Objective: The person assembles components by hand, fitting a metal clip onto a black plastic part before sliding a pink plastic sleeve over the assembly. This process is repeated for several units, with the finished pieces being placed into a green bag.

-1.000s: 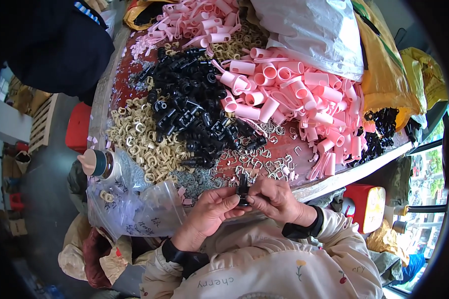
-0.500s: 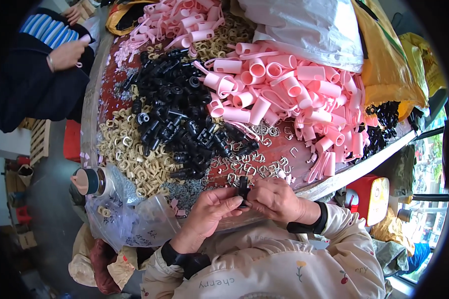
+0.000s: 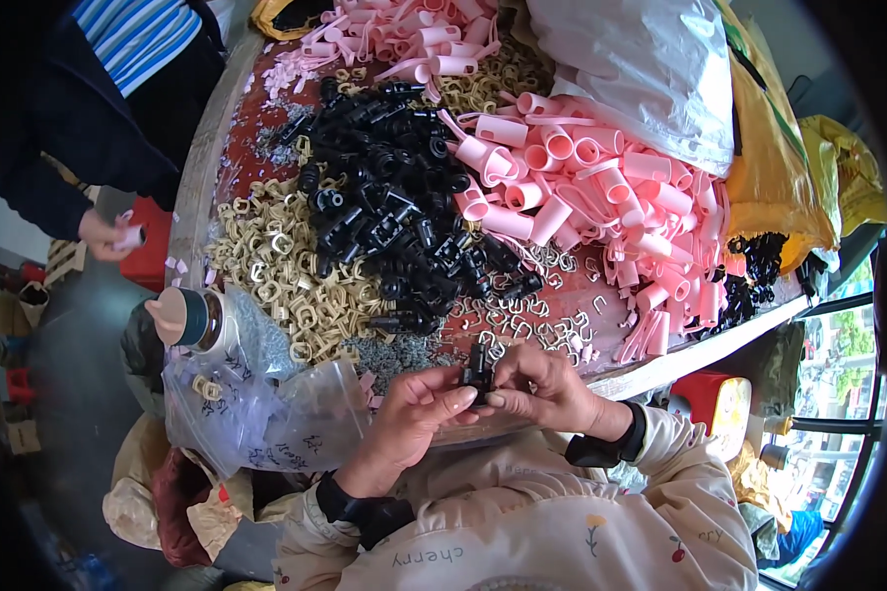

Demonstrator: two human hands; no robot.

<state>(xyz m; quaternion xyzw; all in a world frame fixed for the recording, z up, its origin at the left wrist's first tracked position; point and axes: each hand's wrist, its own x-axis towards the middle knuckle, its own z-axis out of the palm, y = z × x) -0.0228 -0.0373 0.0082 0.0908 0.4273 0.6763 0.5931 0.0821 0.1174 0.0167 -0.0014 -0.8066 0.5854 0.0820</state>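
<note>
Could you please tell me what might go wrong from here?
The black part, held in the left hand with the right hand beside it, might slip off the table, as both hands are at its near edge. Loose metal clips lie close by and could get knocked. The black heap meets the beige rings, so pieces could mix.

Gap fwd over metal clips (image 3: 527, 323); blk parts (image 3: 394, 222) block L, pink tubes (image 3: 616, 187) R.
</note>
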